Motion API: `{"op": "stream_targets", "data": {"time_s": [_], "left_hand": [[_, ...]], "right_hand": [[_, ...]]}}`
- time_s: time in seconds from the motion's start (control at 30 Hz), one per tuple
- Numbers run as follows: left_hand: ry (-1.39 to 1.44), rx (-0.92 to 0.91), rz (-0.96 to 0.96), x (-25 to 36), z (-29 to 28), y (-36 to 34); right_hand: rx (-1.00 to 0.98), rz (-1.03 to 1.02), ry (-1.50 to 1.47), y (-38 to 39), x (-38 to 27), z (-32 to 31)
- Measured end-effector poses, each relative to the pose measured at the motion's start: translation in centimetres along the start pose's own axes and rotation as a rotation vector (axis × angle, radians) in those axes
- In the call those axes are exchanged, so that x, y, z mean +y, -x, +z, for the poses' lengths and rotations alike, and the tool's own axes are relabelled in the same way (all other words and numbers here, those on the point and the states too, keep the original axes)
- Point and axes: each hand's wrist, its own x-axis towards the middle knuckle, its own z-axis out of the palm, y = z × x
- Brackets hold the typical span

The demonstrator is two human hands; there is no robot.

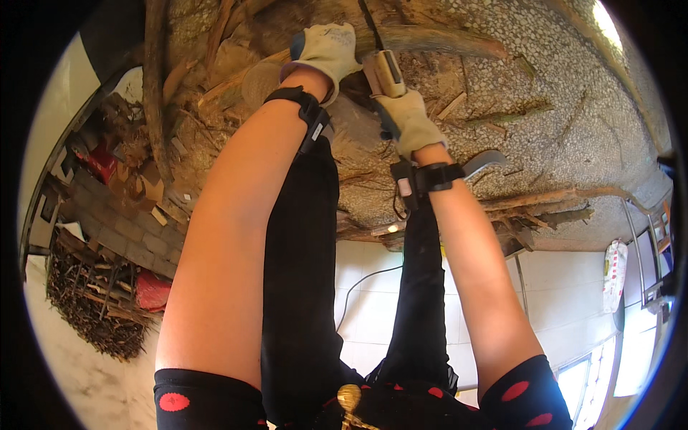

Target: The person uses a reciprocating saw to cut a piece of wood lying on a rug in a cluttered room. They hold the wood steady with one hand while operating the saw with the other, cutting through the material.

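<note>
My left hand (326, 54), in a cream work glove with blue patches, presses down closed on a thick branch (448, 41) that lies crosswise on the ground. Its fingertips are hidden beneath the glove. To the right of it, my right hand (408, 120), gloved the same way, is wrapped round the pale handle of a hand saw (388, 73). The dark, narrow saw blade runs up and away past the branch to the top edge of the view. Whether its teeth touch the wood cannot be made out. Black devices are strapped to both wrists.
A curved metal blade (484, 162) lies beside my right wrist. More branches (537, 199) lie to the right and a long upright stick (154, 86) at the left. A twig pile (93, 308) and red bag (152, 290) are lower left; a cable (358, 283) crosses pale tiles.
</note>
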Motion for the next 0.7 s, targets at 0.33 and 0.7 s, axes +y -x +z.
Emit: {"op": "stream_targets", "data": {"time_s": [0.33,0.7], "left_hand": [[0.003,-0.014,-0.003,0.0,-0.2,-0.2],[-0.029,-0.016,0.009,0.1,-0.3,-0.5]], "right_hand": [[0.072,-0.460,0.840,10.4,4.6,-2.8],[0.134,-0.025,0.273,13.7,7.0,-1.7]]}}
